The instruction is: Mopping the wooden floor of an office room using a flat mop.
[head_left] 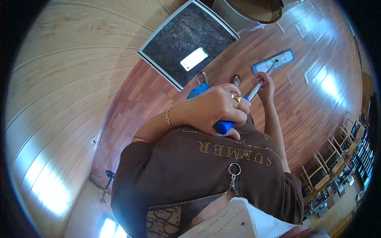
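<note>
A flat mop (254,91) with a blue grip and a silver pole slants away from my body. My left hand (224,105), with gold rings and a gold bracelet, is wrapped round the blue grip at the top end, close to my chest. Further down, my right hand (266,85) is closed round the metal pole. The mop's rectangular head (285,58), pale with a blue fringe, lies on the wood-patterned floor (278,119) ahead and to the right of my feet.
A dark-topped table (168,39) with a pale edge stands ahead-left, and a lit phone (194,59) lies on it. Behind it is a large pale round container (234,16). Several chairs (319,166) and desks line the right side. A panelled wall (75,71) curves along the left.
</note>
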Available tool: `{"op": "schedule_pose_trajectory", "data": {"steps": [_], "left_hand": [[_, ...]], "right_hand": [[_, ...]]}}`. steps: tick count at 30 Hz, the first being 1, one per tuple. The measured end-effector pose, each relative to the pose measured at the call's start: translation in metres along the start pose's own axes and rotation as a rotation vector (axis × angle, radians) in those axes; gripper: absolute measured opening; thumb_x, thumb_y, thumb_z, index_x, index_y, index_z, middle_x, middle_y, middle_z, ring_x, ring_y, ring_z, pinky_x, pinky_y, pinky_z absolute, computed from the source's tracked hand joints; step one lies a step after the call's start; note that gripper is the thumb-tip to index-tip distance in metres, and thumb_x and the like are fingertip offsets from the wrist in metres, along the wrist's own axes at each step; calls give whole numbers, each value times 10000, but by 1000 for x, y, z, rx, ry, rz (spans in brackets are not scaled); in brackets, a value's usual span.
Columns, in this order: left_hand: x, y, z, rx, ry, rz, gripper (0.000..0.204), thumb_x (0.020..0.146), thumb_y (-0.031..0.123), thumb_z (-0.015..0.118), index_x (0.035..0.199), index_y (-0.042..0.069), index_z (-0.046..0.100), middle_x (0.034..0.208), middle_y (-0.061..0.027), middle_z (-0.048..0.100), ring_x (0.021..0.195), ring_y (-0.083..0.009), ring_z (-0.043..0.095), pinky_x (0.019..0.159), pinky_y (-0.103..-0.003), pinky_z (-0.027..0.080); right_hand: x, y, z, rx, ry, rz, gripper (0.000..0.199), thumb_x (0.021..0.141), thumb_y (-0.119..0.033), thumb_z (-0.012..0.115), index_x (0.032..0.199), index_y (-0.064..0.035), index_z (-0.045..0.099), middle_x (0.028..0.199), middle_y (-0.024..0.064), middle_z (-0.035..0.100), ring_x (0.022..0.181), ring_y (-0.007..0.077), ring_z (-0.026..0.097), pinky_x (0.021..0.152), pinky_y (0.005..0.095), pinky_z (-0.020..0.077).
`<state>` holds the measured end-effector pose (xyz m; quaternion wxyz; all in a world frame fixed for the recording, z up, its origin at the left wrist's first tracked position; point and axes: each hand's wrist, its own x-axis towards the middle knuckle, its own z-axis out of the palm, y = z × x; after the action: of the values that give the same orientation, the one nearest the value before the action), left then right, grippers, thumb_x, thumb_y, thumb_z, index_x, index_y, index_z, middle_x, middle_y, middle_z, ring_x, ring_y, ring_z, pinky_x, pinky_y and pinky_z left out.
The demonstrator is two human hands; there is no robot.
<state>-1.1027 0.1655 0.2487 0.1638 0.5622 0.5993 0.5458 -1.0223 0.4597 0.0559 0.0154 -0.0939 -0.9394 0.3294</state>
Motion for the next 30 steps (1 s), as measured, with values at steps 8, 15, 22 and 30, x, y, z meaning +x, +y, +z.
{"op": "schedule_pose_trajectory", "data": {"steps": [8,15,22,30], "left_hand": [[8,-3,8,0,-77,27,255,753,334,704,783,98,613,892,-62,604,869,-264,607,865,-424,410],[15,-15,42,-12,-147,23,225,738,276,715,788,84,609,889,-68,600,863,-278,608,801,-423,447],[12,6,73,36,-189,36,230,721,252,710,779,64,591,869,-88,579,854,-303,604,719,-426,469],[-1,100,92,-27,-439,166,287,681,280,796,714,62,612,838,-108,636,876,-328,665,730,-413,529]], "right_hand": [[12,32,8,244,-53,0,203,772,2,646,974,-20,641,782,50,587,740,181,576,680,289,468],[2,113,15,39,3,-213,131,697,-44,652,810,-1,601,767,68,546,709,180,528,650,321,454],[-23,64,6,935,37,815,62,778,-82,537,723,-54,530,722,35,474,686,155,504,678,292,480],[-160,4,7,-165,246,127,230,697,-342,758,628,-144,663,705,72,645,746,286,622,720,435,446]]}}
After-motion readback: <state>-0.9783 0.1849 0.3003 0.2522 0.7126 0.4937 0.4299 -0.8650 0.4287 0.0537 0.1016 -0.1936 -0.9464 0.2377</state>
